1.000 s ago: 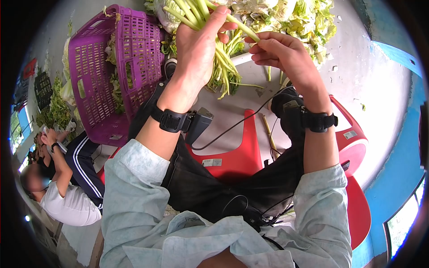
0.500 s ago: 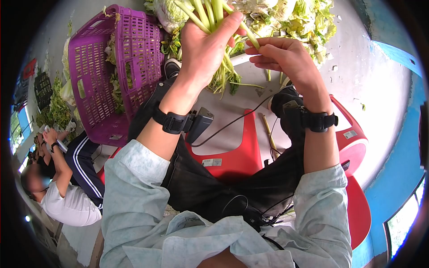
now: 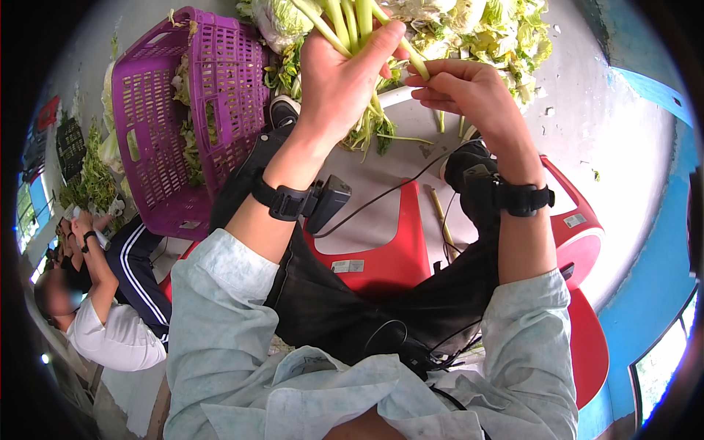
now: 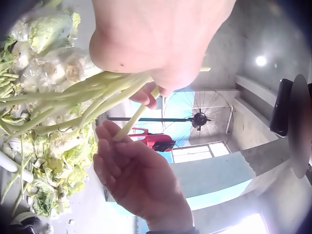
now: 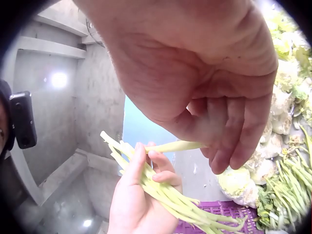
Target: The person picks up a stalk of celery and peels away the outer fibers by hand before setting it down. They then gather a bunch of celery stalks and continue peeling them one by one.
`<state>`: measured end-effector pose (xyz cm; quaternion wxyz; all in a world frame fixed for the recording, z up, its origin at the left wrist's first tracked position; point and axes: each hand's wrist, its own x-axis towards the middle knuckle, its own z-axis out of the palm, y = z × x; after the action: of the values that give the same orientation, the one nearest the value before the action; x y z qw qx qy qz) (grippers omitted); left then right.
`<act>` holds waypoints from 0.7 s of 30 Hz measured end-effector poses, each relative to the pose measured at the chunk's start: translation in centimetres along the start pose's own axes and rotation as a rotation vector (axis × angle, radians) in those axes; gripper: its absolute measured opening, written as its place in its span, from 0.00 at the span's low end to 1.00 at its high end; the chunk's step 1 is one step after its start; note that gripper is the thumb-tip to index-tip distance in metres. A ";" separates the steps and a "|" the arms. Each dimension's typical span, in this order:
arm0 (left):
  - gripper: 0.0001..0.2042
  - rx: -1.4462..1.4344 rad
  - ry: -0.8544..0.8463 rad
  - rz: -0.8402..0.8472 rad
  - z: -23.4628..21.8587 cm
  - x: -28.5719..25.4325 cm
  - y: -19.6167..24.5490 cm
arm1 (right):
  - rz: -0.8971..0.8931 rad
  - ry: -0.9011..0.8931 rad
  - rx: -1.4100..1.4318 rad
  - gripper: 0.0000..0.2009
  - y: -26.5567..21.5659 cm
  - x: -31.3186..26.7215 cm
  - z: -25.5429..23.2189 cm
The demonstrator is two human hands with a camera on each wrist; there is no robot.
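Observation:
My left hand [image 3: 339, 86] grips a bunch of pale green celery stalks [image 3: 355, 20], the thumb lying across them. Stalk ends fan out above the fist, and thinner parts hang below it. One stalk [image 5: 178, 146] slants out of the bunch toward my right hand [image 3: 475, 97], which pinches its end between thumb and fingers. In the left wrist view the same stalk [image 4: 130, 122] bridges the gap between both hands. The right hand's other fingers are loosely bent beneath it.
A purple crate [image 3: 158, 117] with leaves inside stands at the left. Cabbages and loose leaves [image 3: 506, 40] lie piled on the floor ahead. A red stool [image 3: 374, 268] is between my legs, with a cable [image 3: 367, 209] above it. Another person [image 3: 110, 330] sits at the left.
The left hand has moved to the right and slightly down with the bunch. The right hand has barely moved and still pinches the one stalk.

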<state>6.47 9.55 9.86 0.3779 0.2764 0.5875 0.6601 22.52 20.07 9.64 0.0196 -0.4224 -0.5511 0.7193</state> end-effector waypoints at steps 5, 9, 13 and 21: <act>0.10 -0.071 0.026 -0.057 -0.4 0.2 0.2 | -0.066 0.069 0.040 0.15 -0.2 -0.1 0.2; 0.10 -0.137 0.077 -0.116 -0.8 0.3 -0.1 | -0.125 0.119 -0.060 0.14 0.6 0.6 -0.5; 0.10 -0.217 0.088 -0.155 -1.0 0.4 -0.4 | -0.184 0.188 -0.107 0.14 0.5 0.5 -0.6; 0.10 -0.221 0.092 -0.204 -1.1 0.3 -0.5 | -0.121 0.470 -0.477 0.15 0.0 0.6 -3.1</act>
<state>5.50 9.17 9.21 0.4439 0.1416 0.5527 0.6909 24.11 22.77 9.16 0.0895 -0.5360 -0.7084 0.4505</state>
